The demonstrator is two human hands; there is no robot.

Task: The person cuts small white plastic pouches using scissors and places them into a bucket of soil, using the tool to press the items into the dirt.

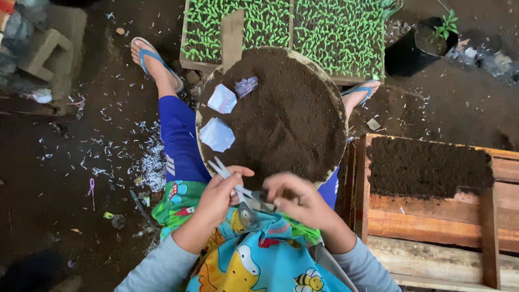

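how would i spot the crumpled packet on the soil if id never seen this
Start at the round tray heaped with dark soil on the person's lap. Three small packets lie along its left side; take the packet farthest from the hands, up near the seedling tray. It is crumpled and purplish, whereas the other two lie flat and pale blue-white.

Ahead of both hands: round basin of dark soil (292, 113), surface bare across middle and right side.
Ahead-left of left hand (219, 197): three small plastic packets (221, 99) lying on soil, blocking a low sweep there.
Between the hands: scissors (238, 186), blades jutting over basin rim.
Right of right hand (300, 203): wooden tray (432, 216) with soil, edge close by.
Beyond basin: seedling tray (324, 32).
Left of left hand: open ground, littered with paper scraps (151, 162).
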